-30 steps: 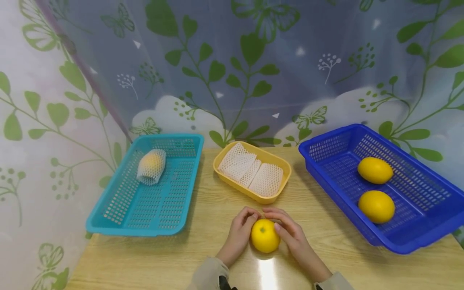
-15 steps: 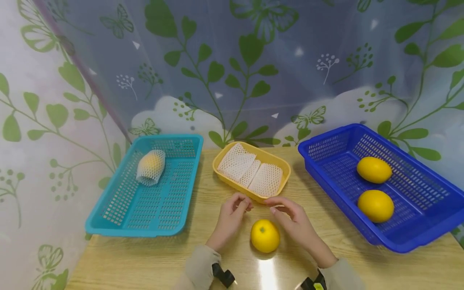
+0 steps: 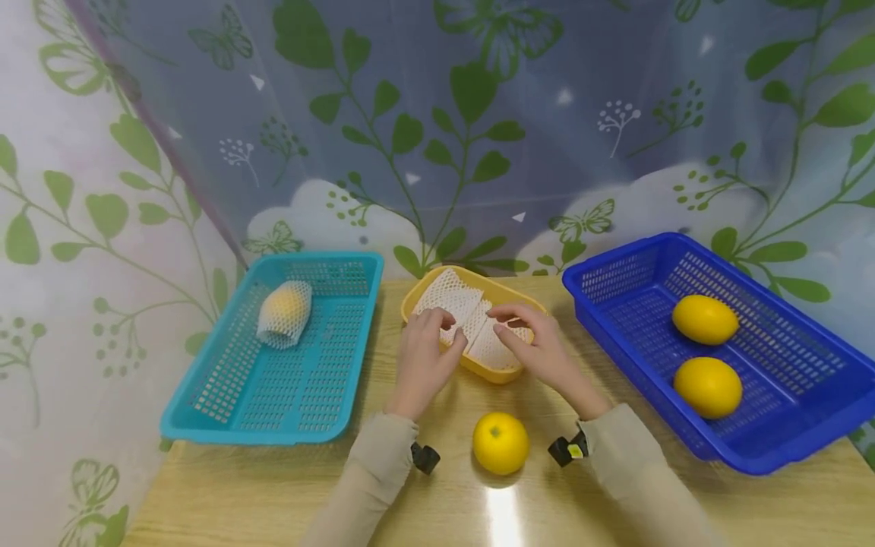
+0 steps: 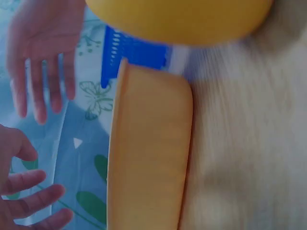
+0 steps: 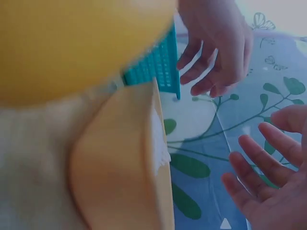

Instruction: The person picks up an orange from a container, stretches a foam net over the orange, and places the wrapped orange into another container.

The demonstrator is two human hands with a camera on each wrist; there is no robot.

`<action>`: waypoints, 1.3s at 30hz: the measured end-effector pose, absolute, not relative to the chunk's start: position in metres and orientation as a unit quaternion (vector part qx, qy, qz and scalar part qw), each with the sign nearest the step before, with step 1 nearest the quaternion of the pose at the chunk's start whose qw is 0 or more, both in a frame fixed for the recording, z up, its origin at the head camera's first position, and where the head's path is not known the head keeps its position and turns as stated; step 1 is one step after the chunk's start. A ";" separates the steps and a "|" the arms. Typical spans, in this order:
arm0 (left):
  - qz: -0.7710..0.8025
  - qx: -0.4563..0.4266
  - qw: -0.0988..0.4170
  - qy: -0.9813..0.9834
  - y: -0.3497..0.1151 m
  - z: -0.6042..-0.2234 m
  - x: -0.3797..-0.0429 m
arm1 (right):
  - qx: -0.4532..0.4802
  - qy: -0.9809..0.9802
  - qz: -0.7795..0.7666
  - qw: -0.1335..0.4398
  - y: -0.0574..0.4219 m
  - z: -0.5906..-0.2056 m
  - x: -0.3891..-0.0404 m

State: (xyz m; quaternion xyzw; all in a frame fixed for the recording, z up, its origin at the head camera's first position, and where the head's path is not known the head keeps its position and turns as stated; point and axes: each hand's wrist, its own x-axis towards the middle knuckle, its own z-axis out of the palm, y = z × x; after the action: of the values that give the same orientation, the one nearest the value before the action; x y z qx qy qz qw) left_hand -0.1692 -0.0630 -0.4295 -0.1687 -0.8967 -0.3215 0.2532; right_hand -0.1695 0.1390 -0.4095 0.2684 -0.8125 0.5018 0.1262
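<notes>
My left hand (image 3: 425,351) hovers over the left part of a small yellow tray (image 3: 495,375), fingers loosely bent. Across from it, my right hand (image 3: 547,351) hangs above the tray's right part with its fingers relaxed. White foam fruit nets (image 3: 459,298) lie in the tray beneath both hands, partly covered by them in the head view. Both wrist views show spread fingers holding nothing, the left hand (image 4: 29,191) and the right hand (image 5: 273,177). On the table between my forearms sits a round yellow fruit (image 3: 501,444), touched by neither hand.
At left stands a turquoise basket (image 3: 301,437) with one net-wrapped fruit (image 3: 285,313) inside. A blue basket (image 3: 615,357) at right holds two yellow fruits (image 3: 707,319). Behind the wooden table (image 3: 273,494) hangs a leaf-patterned curtain (image 3: 437,152).
Both hands have let go of the round yellow fruit, spread apart and moved forward over the yellow tray. The fruit has stayed in place on the table.
</notes>
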 end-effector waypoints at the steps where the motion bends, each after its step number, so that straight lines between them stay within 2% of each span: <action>1: -0.300 -0.169 0.255 -0.904 -0.061 -0.429 -0.172 | 0.266 -0.818 0.494 0.125 0.139 -0.407 -0.175; 10: -0.163 -0.123 0.198 -0.959 -0.049 -0.426 -0.199 | 0.267 -0.884 0.375 0.082 0.126 -0.393 -0.222; 21: -0.078 -0.044 0.111 -0.990 -0.037 -0.434 -0.228 | 0.302 -0.934 0.190 0.023 0.109 -0.413 -0.267; 33: -0.093 0.006 0.064 -0.994 -0.039 -0.446 -0.237 | 0.279 -0.950 0.138 0.005 0.101 -0.434 -0.276; 39: -0.085 -0.005 0.051 -0.995 -0.039 -0.447 -0.237 | 0.261 -0.956 0.131 0.031 0.103 -0.442 -0.276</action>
State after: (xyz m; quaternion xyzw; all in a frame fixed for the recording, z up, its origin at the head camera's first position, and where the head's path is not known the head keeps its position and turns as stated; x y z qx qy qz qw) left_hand -0.2372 -0.0390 -0.4468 -0.0047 -0.9950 -0.0854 0.0513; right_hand -0.2755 0.1028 -0.4416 0.2614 -0.9558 0.1307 0.0310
